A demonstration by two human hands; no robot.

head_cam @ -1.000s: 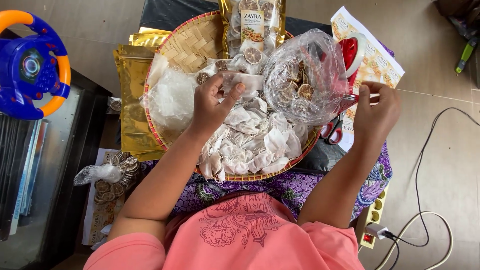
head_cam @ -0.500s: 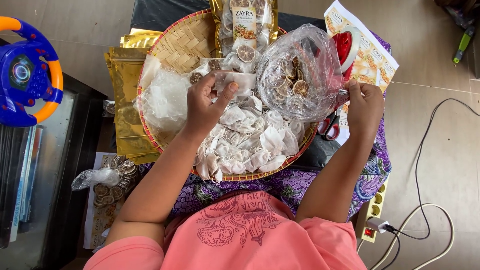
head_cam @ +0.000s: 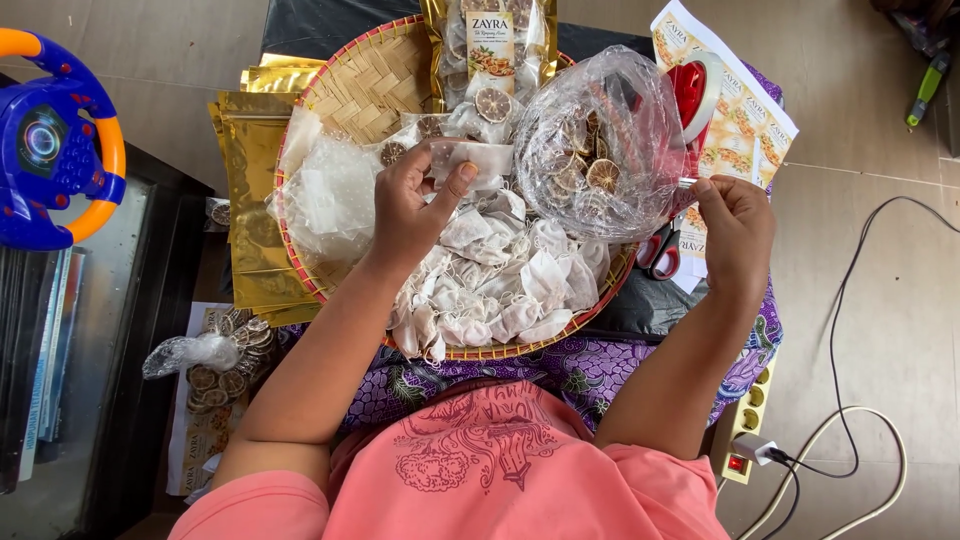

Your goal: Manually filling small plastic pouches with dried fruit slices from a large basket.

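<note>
On the left, the left hand [head_cam: 410,205] pinches a small white filter pouch [head_cam: 470,160] between thumb and fingers, held just above the heap of filled white pouches [head_cam: 500,285] in the round woven tray [head_cam: 360,85]. To the right, the clear plastic bag of dried citrus slices [head_cam: 600,150] rests on the tray's rim, and the right hand [head_cam: 735,230] has its grip closed on the bag's edge. This looks like the filling step; the next move seems to call for opening the pouch mouth and bringing slices from the bag.
</note>
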